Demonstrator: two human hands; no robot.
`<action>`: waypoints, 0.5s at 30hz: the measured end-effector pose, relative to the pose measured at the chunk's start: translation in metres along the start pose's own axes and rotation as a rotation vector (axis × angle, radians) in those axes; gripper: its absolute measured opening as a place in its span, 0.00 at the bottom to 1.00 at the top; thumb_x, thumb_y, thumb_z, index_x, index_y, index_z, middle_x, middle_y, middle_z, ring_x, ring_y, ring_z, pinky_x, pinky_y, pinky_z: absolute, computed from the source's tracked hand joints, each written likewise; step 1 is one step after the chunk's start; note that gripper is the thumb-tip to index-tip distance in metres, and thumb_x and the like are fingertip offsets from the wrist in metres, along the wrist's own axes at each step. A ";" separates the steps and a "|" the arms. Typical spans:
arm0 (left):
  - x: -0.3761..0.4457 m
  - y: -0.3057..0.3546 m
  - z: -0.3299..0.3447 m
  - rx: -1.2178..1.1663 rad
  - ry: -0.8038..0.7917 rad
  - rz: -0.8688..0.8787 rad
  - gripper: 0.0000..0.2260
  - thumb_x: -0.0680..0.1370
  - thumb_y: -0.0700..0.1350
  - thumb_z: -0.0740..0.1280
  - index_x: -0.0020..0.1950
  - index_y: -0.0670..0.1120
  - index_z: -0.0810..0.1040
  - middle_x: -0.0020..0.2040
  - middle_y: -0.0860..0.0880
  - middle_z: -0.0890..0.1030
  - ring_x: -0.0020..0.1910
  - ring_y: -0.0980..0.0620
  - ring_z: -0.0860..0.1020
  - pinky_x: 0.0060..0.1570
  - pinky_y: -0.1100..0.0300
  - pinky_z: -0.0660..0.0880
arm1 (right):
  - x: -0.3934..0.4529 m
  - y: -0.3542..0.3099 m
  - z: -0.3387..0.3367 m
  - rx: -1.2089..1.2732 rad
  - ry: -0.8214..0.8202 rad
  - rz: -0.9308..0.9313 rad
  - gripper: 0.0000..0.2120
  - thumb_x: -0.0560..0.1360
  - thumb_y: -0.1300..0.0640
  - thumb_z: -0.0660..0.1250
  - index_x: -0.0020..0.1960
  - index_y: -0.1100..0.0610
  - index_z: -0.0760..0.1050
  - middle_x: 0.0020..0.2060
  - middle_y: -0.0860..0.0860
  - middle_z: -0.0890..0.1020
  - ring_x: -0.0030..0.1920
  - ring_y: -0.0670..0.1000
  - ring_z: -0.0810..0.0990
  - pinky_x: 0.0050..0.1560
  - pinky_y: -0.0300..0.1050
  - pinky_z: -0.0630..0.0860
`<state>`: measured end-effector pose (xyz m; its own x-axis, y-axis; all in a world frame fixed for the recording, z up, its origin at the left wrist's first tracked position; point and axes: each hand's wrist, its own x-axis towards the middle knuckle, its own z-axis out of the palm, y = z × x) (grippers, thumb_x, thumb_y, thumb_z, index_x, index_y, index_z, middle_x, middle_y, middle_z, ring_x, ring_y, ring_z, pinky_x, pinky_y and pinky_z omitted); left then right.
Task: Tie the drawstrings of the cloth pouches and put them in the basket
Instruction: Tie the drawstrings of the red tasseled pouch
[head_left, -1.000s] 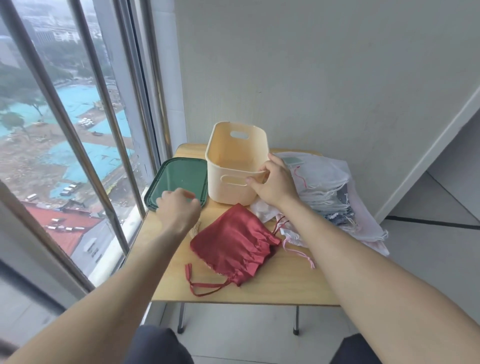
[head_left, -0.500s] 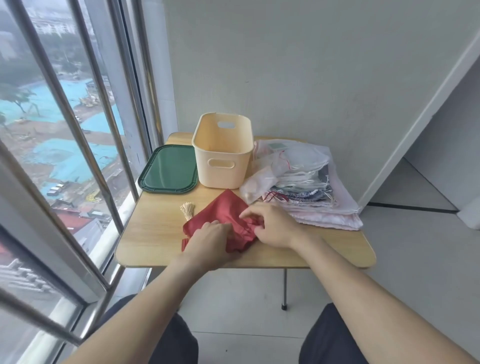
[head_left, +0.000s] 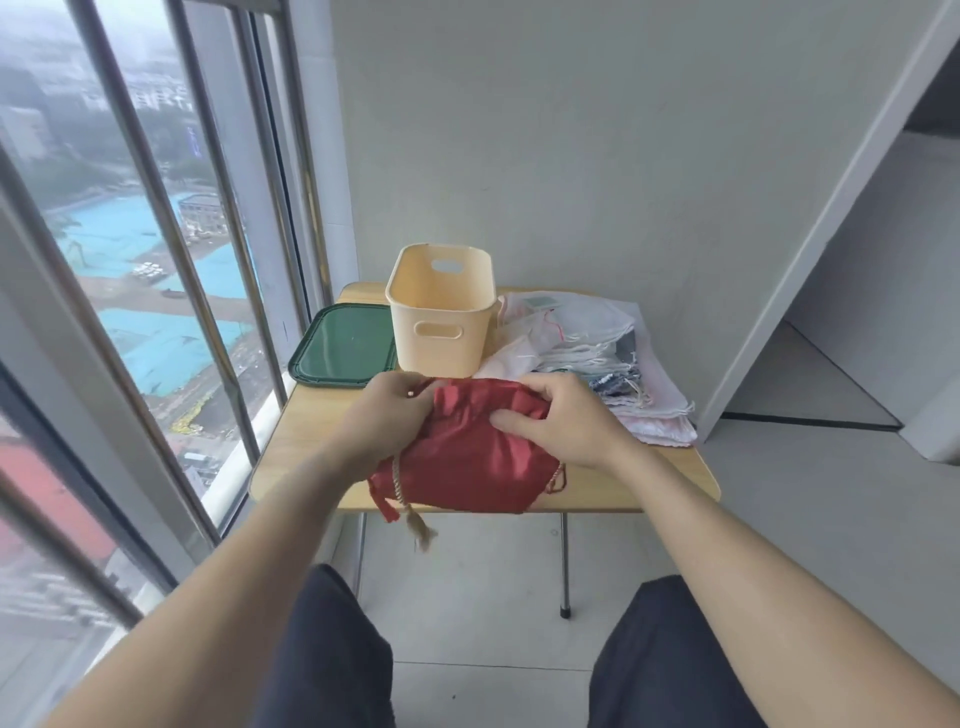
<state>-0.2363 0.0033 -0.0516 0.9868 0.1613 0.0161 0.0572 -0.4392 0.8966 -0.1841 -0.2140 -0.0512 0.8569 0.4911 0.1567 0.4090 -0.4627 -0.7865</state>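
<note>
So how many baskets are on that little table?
1. The cream basket stands at the back of the table, between the green lid and the pile of pouches, just behind the red pouch.

Both forearms bare, no sleeves in view; dark trousers (head_left: 332, 649) cover the legs (nothing worn on wrists).

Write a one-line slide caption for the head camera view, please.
Both hands, left hand and right hand, grip the red pouch before the cream basket.
</note>
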 end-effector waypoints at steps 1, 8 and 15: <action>-0.002 0.000 -0.001 -0.010 -0.040 -0.014 0.16 0.82 0.54 0.64 0.42 0.46 0.84 0.38 0.48 0.85 0.40 0.48 0.82 0.50 0.52 0.78 | -0.005 -0.002 -0.006 0.059 -0.052 0.037 0.06 0.73 0.55 0.78 0.45 0.55 0.83 0.40 0.54 0.87 0.38 0.48 0.83 0.42 0.44 0.78; 0.000 -0.007 0.020 0.280 -0.294 0.053 0.29 0.75 0.71 0.54 0.32 0.46 0.69 0.28 0.51 0.69 0.27 0.53 0.68 0.34 0.58 0.68 | -0.025 0.025 -0.028 -0.025 -0.182 0.177 0.12 0.72 0.49 0.78 0.34 0.48 0.79 0.27 0.42 0.81 0.28 0.40 0.76 0.32 0.33 0.68; 0.052 -0.025 0.024 0.151 -0.445 0.175 0.13 0.74 0.53 0.75 0.46 0.43 0.83 0.38 0.48 0.84 0.35 0.55 0.78 0.40 0.56 0.75 | 0.009 0.065 -0.040 -0.034 0.000 0.207 0.12 0.70 0.46 0.79 0.42 0.53 0.83 0.36 0.49 0.86 0.37 0.49 0.84 0.42 0.49 0.77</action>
<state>-0.1832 0.0011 -0.0836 0.9508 -0.3040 -0.0596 -0.1257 -0.5545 0.8226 -0.1377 -0.2694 -0.0765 0.9237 0.3830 -0.0061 0.2346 -0.5785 -0.7812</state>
